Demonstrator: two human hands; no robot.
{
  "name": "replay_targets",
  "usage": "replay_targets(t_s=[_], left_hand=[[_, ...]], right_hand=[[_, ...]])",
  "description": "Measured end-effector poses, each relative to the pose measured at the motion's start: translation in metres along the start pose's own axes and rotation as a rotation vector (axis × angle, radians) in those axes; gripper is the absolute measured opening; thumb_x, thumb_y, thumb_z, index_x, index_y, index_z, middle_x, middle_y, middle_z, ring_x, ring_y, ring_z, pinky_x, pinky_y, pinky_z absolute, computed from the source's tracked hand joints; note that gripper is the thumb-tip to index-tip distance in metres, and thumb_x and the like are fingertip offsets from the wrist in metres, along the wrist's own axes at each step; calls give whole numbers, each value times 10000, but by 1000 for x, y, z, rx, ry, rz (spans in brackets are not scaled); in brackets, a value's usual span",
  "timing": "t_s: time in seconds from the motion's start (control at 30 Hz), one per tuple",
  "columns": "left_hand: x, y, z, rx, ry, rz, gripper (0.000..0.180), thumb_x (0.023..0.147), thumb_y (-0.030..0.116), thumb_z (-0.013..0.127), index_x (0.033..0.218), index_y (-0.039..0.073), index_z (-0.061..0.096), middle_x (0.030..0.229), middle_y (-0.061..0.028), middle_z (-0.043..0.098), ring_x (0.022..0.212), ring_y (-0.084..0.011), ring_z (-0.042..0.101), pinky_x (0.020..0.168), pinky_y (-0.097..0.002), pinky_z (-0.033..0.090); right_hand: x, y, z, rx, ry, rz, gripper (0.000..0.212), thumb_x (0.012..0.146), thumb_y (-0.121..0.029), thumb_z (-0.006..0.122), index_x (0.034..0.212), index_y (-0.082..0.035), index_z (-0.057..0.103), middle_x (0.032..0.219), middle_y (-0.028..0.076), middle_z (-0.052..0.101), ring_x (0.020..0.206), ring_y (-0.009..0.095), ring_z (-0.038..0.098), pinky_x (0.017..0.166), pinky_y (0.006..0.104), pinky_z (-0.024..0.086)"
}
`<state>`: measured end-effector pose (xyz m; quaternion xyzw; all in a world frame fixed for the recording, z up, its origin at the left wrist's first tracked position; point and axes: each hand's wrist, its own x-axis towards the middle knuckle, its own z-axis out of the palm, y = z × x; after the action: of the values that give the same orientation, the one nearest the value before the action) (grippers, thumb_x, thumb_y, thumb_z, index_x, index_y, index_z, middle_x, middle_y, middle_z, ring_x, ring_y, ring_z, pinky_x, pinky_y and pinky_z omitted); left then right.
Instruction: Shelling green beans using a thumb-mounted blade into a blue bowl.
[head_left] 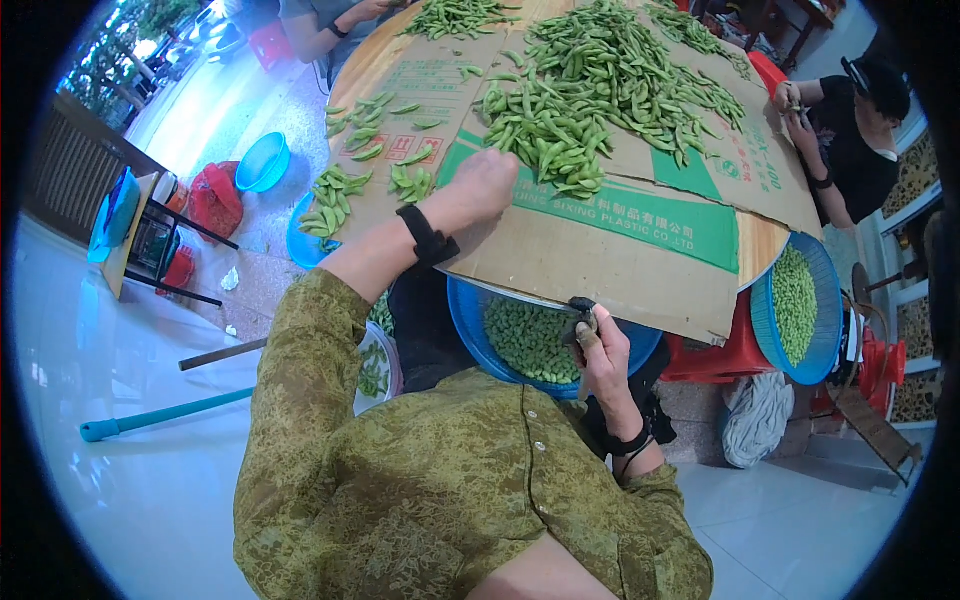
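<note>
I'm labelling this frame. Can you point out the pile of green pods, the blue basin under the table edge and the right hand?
Pile of green pods (590, 90), head view, middle of the heap.
Blue basin (466, 312), head view, left rim.
Right hand (603, 350), head view, back of the hand.

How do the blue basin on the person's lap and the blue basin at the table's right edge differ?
The lap basin lies largely hidden under the cardboard; the right basin shows almost whole. The right hand hovers over the lap basin; no hand is near the right basin. Both are blue and hold green shelled beans.
</note>
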<state>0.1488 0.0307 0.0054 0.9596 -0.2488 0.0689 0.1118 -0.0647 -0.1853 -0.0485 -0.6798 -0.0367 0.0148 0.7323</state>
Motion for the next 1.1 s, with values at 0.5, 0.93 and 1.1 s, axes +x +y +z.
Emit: replay_targets(t_s=[0.5,0.93,1.1], left_hand=[[-62,64,-16,-1125,-278,-253,78,774,40,624,839,2,645,706,-21,614,630,-100,561,561,-270,461],[14,114,5,-450,-227,363,180,777,106,594,931,25,641,846,-201,645,817,-394,616,698,-456,490],[28,139,38,-345,-70,296,147,789,138,589,850,9,625,847,-219,620,805,-400,610,714,-480,493]], right_hand=[[19,-19,18,285,63,42,336,963,-123,451,1281,-20,489,752,25,552,487,58,434,428,192,337],[5,-16,11,260,79,21,184,958,-102,469,1110,-21,535,701,-18,501,482,41,403,422,194,321],[1,-10,8,228,99,25,131,953,-93,477,1041,-23,544,669,-21,483,480,43,406,424,196,322]])
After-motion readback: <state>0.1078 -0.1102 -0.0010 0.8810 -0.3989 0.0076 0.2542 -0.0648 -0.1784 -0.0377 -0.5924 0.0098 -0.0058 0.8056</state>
